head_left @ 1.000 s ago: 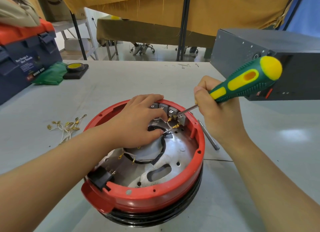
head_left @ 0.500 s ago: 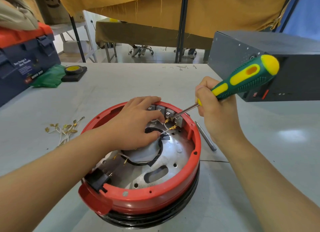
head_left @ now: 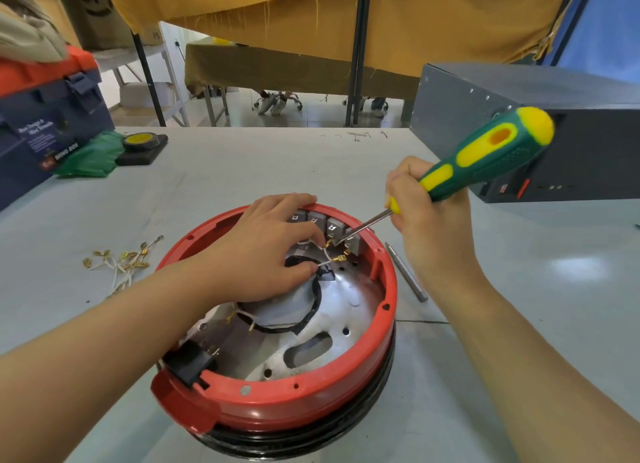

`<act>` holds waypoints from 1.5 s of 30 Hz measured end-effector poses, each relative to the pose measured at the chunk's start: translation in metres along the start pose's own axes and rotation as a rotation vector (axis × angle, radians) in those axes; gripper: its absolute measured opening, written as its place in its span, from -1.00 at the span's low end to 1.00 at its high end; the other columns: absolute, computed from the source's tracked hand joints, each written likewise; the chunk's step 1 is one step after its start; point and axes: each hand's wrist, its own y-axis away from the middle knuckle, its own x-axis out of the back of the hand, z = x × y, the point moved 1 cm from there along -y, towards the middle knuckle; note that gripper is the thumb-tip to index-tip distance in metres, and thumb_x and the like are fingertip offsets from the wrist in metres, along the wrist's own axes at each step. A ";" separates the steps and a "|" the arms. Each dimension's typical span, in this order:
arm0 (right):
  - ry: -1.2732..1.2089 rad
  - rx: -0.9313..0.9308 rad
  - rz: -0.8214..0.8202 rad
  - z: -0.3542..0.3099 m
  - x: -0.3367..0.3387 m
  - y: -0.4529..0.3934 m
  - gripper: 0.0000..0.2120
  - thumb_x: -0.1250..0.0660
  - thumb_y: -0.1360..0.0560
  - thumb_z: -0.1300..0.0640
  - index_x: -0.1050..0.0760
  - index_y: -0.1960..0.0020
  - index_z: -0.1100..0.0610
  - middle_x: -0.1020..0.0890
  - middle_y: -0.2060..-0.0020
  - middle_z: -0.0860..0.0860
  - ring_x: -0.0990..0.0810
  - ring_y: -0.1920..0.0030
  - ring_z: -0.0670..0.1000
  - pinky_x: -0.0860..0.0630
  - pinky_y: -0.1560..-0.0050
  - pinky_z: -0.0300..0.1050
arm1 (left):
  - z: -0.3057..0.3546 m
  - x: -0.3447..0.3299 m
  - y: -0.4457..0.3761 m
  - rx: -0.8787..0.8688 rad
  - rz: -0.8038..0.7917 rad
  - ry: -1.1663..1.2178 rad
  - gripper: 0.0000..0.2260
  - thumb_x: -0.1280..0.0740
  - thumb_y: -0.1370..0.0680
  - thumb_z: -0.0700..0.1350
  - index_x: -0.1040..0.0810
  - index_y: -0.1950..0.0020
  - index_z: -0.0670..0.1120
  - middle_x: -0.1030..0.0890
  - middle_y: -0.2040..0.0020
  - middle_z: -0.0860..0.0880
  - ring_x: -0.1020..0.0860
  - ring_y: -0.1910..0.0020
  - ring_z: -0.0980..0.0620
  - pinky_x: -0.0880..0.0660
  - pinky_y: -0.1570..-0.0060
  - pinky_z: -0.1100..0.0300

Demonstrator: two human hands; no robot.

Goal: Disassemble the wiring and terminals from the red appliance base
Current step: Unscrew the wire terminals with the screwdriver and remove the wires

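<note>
Head view: screwdriver [head_left: 485, 158] tip among blurred terminals [head_left: 337, 251], behind left hand [head_left: 266, 251].

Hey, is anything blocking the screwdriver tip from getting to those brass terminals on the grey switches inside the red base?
Nothing visible does. The screwdriver, gripped by the right hand, already has its tip at the brass terminals. The left hand pinches the white wire beside them, clear of the shaft.

Appliance base [head_left: 287, 403] on counter [head_left: 242, 172], near front edge, centre. Loose terminals [head_left: 121, 262] on counter left of base. Metal rod [head_left: 405, 272] just right of base. Toolbox [head_left: 45, 123] far left; tape roll [head_left: 140, 140] beside it. Box unit [head_left: 571, 116] far right. Terminal blocks [head_left: 329, 225] inside base's far rim.
</note>
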 end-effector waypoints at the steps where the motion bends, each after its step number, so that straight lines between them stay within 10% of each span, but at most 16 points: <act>1: -0.004 0.018 0.001 -0.001 0.001 0.000 -0.73 -0.19 -0.37 0.21 -0.15 0.39 0.27 -0.21 0.50 0.03 -0.19 0.49 -0.09 -0.18 0.48 -0.33 | 0.000 0.000 0.000 -0.001 0.000 -0.002 -0.72 -0.30 -0.50 0.08 -0.49 -0.21 0.16 -0.13 -0.51 0.07 -0.08 -0.46 0.04 -0.01 -0.41 0.13; 13: 0.340 0.320 -0.177 -0.002 -0.003 0.009 -0.75 -0.19 -0.48 0.24 -0.24 0.35 0.14 -0.28 0.48 -0.11 -0.32 0.43 -0.19 -0.23 0.37 -0.45 | 0.001 0.001 0.001 -0.001 -0.001 -0.020 -0.71 -0.30 -0.50 0.08 -0.49 -0.22 0.14 -0.14 -0.51 0.05 -0.09 -0.47 0.00 -0.01 -0.43 0.10; 35: -0.046 -0.097 -0.009 0.007 -0.005 0.000 -0.80 -0.17 -0.33 0.19 -0.20 0.42 0.13 -0.23 0.54 -0.05 -0.19 0.54 -0.15 -0.17 0.53 -0.37 | 0.000 0.000 0.002 0.005 -0.008 -0.021 -0.71 -0.30 -0.50 0.09 -0.48 -0.22 0.15 -0.12 -0.51 0.06 -0.06 -0.47 0.04 0.00 -0.42 0.11; 45: 0.000 0.018 -0.006 -0.001 -0.003 0.003 -0.76 -0.18 -0.37 0.23 -0.22 0.39 0.34 -0.20 0.50 0.08 -0.19 0.51 -0.11 -0.18 0.50 -0.36 | -0.001 0.000 0.002 0.005 -0.001 -0.001 -0.72 -0.30 -0.50 0.09 -0.48 -0.20 0.16 -0.13 -0.51 0.08 -0.07 -0.46 0.05 0.00 -0.41 0.13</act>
